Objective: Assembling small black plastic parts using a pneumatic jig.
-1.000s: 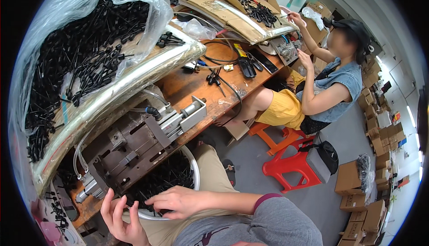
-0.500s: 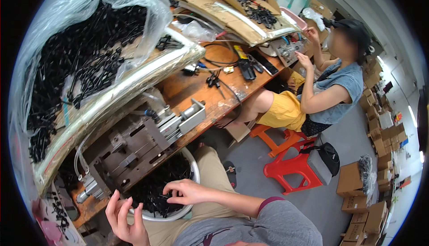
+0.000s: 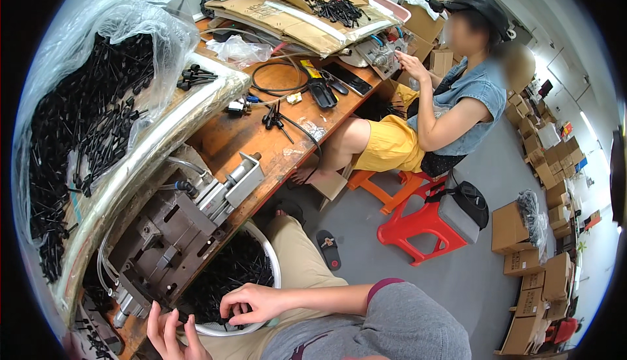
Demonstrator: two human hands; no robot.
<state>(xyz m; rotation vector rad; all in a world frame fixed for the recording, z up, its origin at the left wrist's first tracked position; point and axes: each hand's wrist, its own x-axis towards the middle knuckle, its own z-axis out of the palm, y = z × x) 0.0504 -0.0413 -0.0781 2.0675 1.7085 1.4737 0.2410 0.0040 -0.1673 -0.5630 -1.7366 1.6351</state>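
Note:
My left hand (image 3: 175, 339) is raised at the lower edge, beside the near end of a metal fixture, its fingers apart and nothing seen in them. Over a white round basket (image 3: 275, 270) my right hand (image 3: 256, 304) dips down, thumb and fingers curled together at the black parts (image 3: 235, 262) inside. Whatever those fingertips pinch is too dark to make out. The brown metal fixture (image 3: 186, 232) lies on the bench's near edge, with a silver air cylinder (image 3: 238, 176) at its far end and another cylinder (image 3: 130, 308) near my left hand. No part can be made out on its plate.
Behind the fixture a plastic-lined tray (image 3: 219, 89) holds a heap of black parts. On the wooden bench (image 3: 287, 144) lie a cable, yellow-black pliers (image 3: 320, 89) and a phone (image 3: 349, 79). A co-worker (image 3: 457, 105) sits at right, near a red stool (image 3: 418, 232).
The view has shifted, so bench and co-worker appear further left. My right hand's thumb and fingers have closed together over the basket; my left hand sits lower in the picture, still spread.

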